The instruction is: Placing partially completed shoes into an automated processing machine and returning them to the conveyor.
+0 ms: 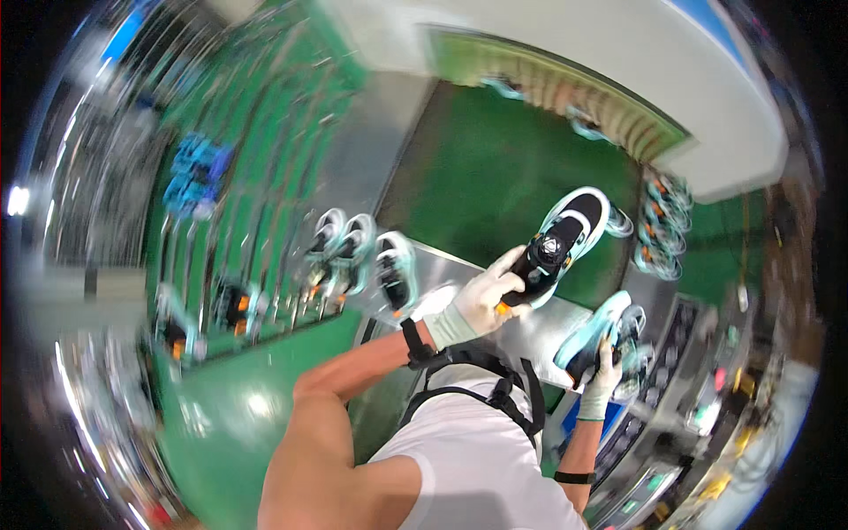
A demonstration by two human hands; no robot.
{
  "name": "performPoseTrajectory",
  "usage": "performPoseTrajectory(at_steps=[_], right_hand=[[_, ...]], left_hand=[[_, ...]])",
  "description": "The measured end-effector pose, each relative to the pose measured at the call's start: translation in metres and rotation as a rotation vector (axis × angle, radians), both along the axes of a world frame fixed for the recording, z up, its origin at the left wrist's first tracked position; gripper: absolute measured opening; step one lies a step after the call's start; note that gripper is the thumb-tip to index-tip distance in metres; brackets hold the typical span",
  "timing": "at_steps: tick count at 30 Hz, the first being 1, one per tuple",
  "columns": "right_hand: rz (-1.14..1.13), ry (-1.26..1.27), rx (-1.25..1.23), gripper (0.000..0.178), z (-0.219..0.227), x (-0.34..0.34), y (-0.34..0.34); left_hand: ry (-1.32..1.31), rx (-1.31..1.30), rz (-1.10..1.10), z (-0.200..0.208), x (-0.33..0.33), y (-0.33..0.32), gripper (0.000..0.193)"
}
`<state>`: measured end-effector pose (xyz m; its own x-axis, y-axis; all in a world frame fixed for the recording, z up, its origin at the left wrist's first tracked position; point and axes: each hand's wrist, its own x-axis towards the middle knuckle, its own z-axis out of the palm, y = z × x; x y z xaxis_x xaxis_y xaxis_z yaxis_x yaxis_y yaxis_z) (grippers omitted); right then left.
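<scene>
My left hand (484, 300), in a white glove, is closed around one end of a black shoe with white and mint edges (574, 225). That shoe is held up above the green conveyor belt (495, 168), tilted, with its top side showing. My right hand (604, 375), gloved too, grips a mint and black shoe (594, 331) at the right end of the metal ledge (539, 331). Close beside it another dark shoe (630, 329) stands, partly covered. A single mint and black shoe (395, 272) sits on the ledge left of my left hand.
A pair of shoes (343, 247) stands further left, before a rack of bars (265, 177) carrying blue shoes (196, 175). Ahead, a white machine housing (601, 53) has a fringed curtain (565, 93) over the belt. Stacked shoes (662, 225) line the right side.
</scene>
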<state>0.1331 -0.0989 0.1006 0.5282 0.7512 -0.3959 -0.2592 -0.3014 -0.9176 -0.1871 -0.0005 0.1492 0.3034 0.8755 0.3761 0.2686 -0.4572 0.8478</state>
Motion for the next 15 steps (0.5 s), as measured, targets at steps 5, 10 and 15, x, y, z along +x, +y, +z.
performPoseTrajectory(at_steps=[5,10,15], right_hand=[[-0.413,0.115,0.055,0.045,0.066,0.009,-0.073],[-0.95,-0.003,0.006,0.054,0.095,0.028,-0.248],[-1.527,-0.003,0.148,0.04,0.122,-0.006,-0.342]], left_hand=[[0.138,-0.216,-0.381,0.014,0.134,-0.007,0.042],[0.314,-0.774,-1.003,0.041,0.27,-0.09,0.045],[0.463,-0.392,-1.53,0.057,0.361,-0.179,0.038]])
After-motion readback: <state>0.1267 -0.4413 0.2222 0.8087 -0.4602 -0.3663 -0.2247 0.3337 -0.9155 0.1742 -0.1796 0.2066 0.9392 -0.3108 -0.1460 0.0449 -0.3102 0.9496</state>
